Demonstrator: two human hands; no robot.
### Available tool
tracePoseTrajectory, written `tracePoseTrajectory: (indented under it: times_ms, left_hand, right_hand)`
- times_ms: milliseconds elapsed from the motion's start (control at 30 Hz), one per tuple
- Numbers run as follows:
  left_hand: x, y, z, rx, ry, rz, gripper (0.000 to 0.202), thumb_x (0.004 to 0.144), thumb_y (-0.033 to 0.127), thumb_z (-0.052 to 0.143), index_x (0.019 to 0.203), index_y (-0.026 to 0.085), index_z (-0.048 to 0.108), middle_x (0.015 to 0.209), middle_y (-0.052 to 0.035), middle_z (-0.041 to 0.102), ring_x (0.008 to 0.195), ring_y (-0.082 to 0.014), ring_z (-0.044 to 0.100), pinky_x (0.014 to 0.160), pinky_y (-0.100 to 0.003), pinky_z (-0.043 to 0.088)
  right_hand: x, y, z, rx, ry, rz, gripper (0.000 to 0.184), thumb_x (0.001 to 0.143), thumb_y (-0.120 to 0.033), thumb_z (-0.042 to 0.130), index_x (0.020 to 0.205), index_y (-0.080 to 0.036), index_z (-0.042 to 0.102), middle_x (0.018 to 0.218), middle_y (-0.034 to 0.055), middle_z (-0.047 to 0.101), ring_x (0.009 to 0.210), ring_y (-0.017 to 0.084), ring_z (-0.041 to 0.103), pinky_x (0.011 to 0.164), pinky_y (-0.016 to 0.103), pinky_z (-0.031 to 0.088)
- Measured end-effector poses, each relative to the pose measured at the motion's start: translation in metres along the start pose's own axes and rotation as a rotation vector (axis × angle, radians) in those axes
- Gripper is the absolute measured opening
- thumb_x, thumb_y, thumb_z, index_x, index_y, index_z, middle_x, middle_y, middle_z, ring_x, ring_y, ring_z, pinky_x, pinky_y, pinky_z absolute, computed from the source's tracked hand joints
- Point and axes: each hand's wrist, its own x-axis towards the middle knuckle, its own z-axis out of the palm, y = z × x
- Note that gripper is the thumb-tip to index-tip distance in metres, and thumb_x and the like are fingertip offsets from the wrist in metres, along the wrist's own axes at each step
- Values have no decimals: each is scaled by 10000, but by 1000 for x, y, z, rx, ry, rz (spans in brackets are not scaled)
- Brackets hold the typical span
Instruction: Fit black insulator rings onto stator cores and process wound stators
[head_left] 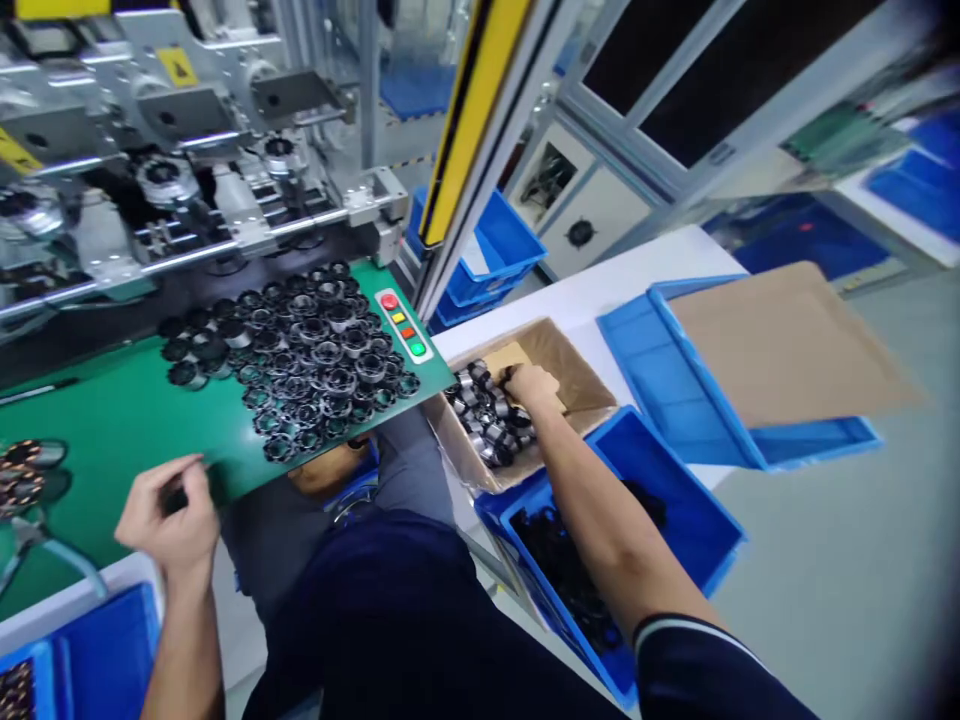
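Observation:
My right hand (534,388) reaches into a cardboard box (581,375) of silver-and-black ring-shaped parts (487,415). Its fingers are bent down at the parts beside a piece of tan cardboard; a dark bit shows at the fingertips, but what they grip is hidden. Over the front edge of the green table (135,420), my left hand (171,512) is curled, thumb and forefinger meeting around a dark gap with no part visible in it. A large group of black-rimmed rings (322,350) stands on the green tabletop, some stacked.
Pliers (45,545) and copper-wound parts (26,475) lie at left. A machine with metal fixtures (165,180) lines the back, near a button panel (403,325). Blue bins (705,520) with black parts, a tilted blue crate (667,370) and a yellow post (480,110) stand at right.

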Motion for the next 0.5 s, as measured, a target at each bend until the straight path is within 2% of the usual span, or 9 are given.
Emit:
tracePoseTrajectory:
  times_ms: [67,200,367,500]
  left_hand:
    - [-2,-2,7,14,-19,8,202,1049,362,753,1020,201,872,925,-81,883,750,-259,815,752,-395,652]
    - [-8,-4,9,31,-102,67,147,1073,272,781,1042,203,907,956,-58,905,771,-207,818,782,-330,624]
    - [-8,2,9,42,-102,114,111,1051,225,808,1026,227,916,935,-56,906,811,-231,812,778,-344,568]
    - [-9,6,10,34,-103,84,130,1051,241,790,994,238,907,902,-58,893,800,-241,798,765,-357,543]
  right_hand:
    - [-3,-2,1,-18,-14,13,445,1170,-462,829,1526,-202,764,1559,142,767,1345,307,794,1146,545,715]
    - [-7,2,5,-19,-26,27,438,1172,-458,828,1531,-214,763,1559,138,767,1341,302,795,1139,534,718]
    - [-4,9,14,37,7,28,445,1167,-459,836,1530,-212,764,1556,141,767,1342,304,796,1136,527,718]
    - [-11,17,13,89,54,-15,432,1153,-443,856,1508,-210,773,1526,129,780,1321,299,804,1104,506,726]
